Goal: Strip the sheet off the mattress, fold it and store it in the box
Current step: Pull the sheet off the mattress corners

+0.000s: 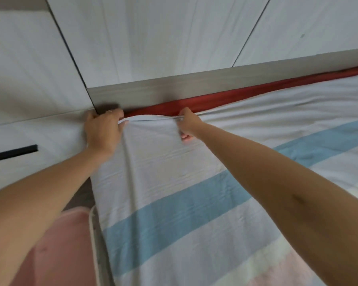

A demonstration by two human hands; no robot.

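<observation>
A striped sheet (174, 182) in pale grey, light blue and pink covers the mattress and fills the lower right of the head view. My left hand (102, 131) grips the sheet's far left corner, by the headboard. My right hand (187, 125) pinches the sheet's far edge a little to the right, lifting it slightly. A red layer (194, 104) shows under the lifted edge, along the headboard. The box is not in view.
A grey wooden headboard (174, 87) runs along the far side of the bed. White wardrobe doors (153, 38) stand behind it, and a white panel with a black handle (12, 154) is at left. Something pink (60, 244) lies beside the bed's left edge.
</observation>
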